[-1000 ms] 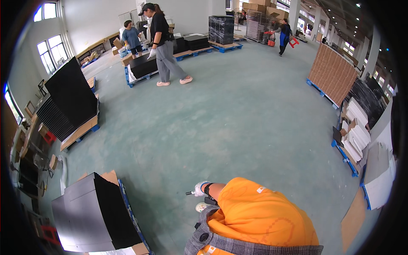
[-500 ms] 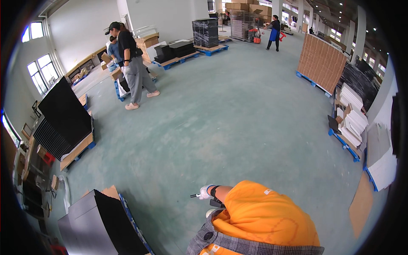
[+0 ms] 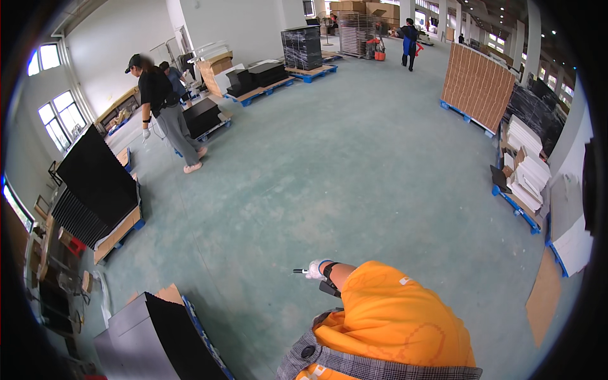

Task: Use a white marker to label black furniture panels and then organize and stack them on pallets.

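A gloved right hand (image 3: pixel 315 270) holds a slim black-and-white pen-shaped tool (image 3: pixel 299 271) out over a factory floor, its dark end pointing left. We see the fingers closed around the tool, though it is too small for us to tell its exact kind; the left hand is out of our view.

A loose hold in the smooth-looking glove could, we judge, let the tool slip and drop. With the view turned out over the orange sleeve (image 3: pixel 370 288), a step or swing made without looking could knock the near stack of black sheets (image 3: pixel 136 339) on its blue pallet (image 3: pixel 201 335). The tilted black panels (image 3: pixel 98 183) farther up the left side could slide if bumped, and the pale strip (image 3: pixel 101 294) on the ground might catch a foot.

Below us spreads a grey-green floor (image 3: pixel 304 183), scuffed with whitish patches. White walls (image 3: pixel 234 28) and tall windows (image 3: pixel 61 118) close the left side; columns and ceiling lights recede at upper right. A co-worker in grey trousers (image 3: pixel 166 120) is near a pallet of black material (image 3: pixel 202 116), and another in a blue apron (image 3: pixel 405 58) appears far off. Along the right we find a tall brown stack (image 3: pixel 478 88), white sheets (image 3: pixel 529 171) piled unevenly, and a flat brown board (image 3: pixel 544 297).
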The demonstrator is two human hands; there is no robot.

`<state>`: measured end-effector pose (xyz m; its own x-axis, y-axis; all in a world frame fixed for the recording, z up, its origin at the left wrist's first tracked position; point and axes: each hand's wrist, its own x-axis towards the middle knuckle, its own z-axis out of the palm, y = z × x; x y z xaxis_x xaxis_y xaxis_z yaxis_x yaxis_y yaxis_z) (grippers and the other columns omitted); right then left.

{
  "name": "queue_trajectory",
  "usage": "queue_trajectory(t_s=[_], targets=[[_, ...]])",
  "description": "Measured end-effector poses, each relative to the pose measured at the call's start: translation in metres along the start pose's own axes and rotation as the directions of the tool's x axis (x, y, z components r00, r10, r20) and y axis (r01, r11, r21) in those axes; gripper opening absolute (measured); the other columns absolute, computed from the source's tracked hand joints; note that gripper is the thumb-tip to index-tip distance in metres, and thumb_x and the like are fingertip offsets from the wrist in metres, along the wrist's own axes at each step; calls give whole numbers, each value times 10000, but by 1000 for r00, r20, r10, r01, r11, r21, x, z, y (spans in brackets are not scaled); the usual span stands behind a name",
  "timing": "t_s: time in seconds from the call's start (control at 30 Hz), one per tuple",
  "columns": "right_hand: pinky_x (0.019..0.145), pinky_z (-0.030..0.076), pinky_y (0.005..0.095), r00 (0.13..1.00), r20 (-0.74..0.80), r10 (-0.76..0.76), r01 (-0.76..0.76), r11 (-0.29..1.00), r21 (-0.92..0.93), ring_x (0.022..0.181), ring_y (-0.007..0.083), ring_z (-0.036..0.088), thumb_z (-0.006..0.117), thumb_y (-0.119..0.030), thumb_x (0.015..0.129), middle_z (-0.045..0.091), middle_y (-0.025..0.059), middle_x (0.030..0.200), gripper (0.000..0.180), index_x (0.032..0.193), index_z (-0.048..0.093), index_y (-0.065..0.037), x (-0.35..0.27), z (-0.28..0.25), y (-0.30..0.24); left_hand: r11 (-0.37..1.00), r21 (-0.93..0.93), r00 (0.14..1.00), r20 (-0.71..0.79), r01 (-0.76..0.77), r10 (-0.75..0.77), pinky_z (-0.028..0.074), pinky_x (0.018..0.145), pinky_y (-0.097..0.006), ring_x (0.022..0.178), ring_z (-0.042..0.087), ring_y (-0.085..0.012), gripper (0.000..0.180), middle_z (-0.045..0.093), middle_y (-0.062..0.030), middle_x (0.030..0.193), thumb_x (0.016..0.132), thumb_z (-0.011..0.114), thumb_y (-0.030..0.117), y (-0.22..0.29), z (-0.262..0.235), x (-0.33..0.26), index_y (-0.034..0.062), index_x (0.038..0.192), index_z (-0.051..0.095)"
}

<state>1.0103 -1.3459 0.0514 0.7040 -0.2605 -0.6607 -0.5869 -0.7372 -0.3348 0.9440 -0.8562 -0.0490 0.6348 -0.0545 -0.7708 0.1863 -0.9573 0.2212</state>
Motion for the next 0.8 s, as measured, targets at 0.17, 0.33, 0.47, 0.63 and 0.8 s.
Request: queue_trajectory(t_s=[0.17,0.33,0.47,0.63,0.8], targets=[[727,472,392,999,48,-13,11,999,36,810,274,629,557,-424,809,662,130,855,429,959,655,-34,1,2,-10,997,-72,1000,20,4,-3,365,588,-335,630,482,-193,294,530,-31,709,916,476,333,4,0,7,121,747,592],[713,474,389,998,59,-39,37,999,36,786,268,629,562,-413,805,654,130,839,425,949,655,-24,-8,1,-15,990,-138,999,34,11,-6,355,559,-330,599,469,-182,308,518,-22,679,920,469,336,2,6,14,130,725,588],[687,474,393,995,95,-6,4,1000,29,748,271,629,557,-409,798,655,121,810,416,927,658,-26,-8,-2,-9,977,-213,998,56,16,-4,347,535,-325,574,459,-174,320,508,-15,655,924,464,339,-1,13,20,137,707,584],[663,468,396,998,62,-24,24,1000,-4,720,272,628,547,-412,790,653,127,771,412,876,663,-26,4,8,5,942,-336,996,94,23,9,337,506,-320,543,446,-164,337,496,-7,625,929,457,343,-5,20,31,146,685,580],[636,472,387,992,108,-71,75,997,-35,687,258,626,541,-404,801,650,123,753,404,857,660,-22,0,11,-2,817,-574,984,172,58,51,326,477,-315,512,433,-154,355,484,2,596,933,450,347,-20,31,37,155,663,576]])
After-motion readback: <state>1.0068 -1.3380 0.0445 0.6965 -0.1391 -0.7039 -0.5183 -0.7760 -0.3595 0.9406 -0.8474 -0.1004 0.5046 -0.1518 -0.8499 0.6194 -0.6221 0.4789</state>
